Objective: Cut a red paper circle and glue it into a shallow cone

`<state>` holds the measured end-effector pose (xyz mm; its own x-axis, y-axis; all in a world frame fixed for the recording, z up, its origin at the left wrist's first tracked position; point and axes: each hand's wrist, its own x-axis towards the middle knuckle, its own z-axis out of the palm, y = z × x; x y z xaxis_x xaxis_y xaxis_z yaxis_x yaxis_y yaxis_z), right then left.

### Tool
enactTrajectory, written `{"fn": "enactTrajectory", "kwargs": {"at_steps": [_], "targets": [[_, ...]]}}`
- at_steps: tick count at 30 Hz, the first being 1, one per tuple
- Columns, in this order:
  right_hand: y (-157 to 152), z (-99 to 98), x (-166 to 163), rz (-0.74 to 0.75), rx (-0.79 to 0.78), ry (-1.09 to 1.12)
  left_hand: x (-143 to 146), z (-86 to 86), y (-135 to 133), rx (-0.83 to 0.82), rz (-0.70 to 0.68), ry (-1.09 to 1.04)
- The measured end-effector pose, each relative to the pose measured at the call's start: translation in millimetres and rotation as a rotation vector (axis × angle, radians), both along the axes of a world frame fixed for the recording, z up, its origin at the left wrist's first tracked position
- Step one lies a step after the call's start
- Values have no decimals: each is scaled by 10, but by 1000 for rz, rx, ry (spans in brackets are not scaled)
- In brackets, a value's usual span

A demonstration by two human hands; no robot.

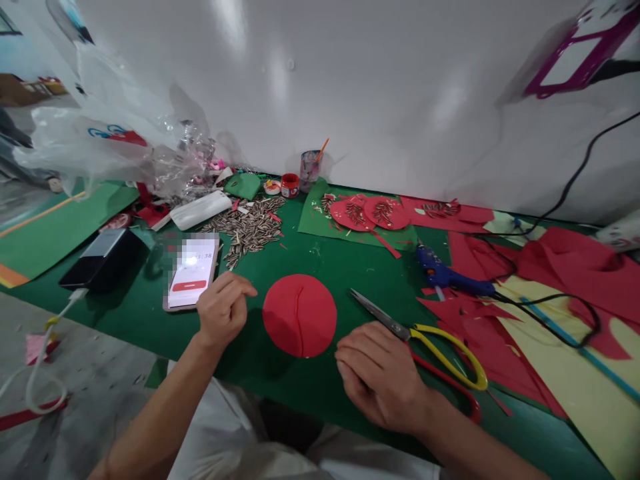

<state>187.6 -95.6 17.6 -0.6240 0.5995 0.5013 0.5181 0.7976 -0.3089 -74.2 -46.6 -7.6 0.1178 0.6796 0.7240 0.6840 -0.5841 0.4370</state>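
A red paper disc (299,315) with a slit down its middle lies on the green table cover (360,273) between my hands. My left hand (223,308) rests just left of the disc, fingers curled loosely, beside a lit phone (191,269); nothing shows in it. My right hand (381,375) lies palm down to the right of the disc, fingers together and bent, next to the yellow-handled scissors (425,337). Nothing is visibly held in either hand.
A pile of sunflower seeds (249,228) lies behind the phone. A blue glue gun (445,273) with black cord sits on red paper scraps (560,267). Red discs with seeds (369,213) lie on green paper. A black power bank (103,259), plastic bags (110,140) and small jars (290,185) stand at the left and back.
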Motion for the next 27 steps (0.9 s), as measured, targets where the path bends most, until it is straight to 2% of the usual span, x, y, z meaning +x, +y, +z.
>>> {"fn": "enactTrajectory", "kwargs": {"at_steps": [5, 14, 19, 23, 27], "targets": [[8, -94, -57, -46, 1, -147, 18, 13, 7, -7, -2, 56], [-9, -188, -66, -99, 0, -323, 6, 42, 8, -20, 140, 50], [-20, -175, -48, -81, 12, -321, 35, 79, -212, 25, 170, 145], [-21, -175, -34, -76, 25, -300, 11, 42, -466, -61, 85, 193], [-22, -175, -27, -70, 29, -298, -5, -8, -584, -124, 48, 182]]}}
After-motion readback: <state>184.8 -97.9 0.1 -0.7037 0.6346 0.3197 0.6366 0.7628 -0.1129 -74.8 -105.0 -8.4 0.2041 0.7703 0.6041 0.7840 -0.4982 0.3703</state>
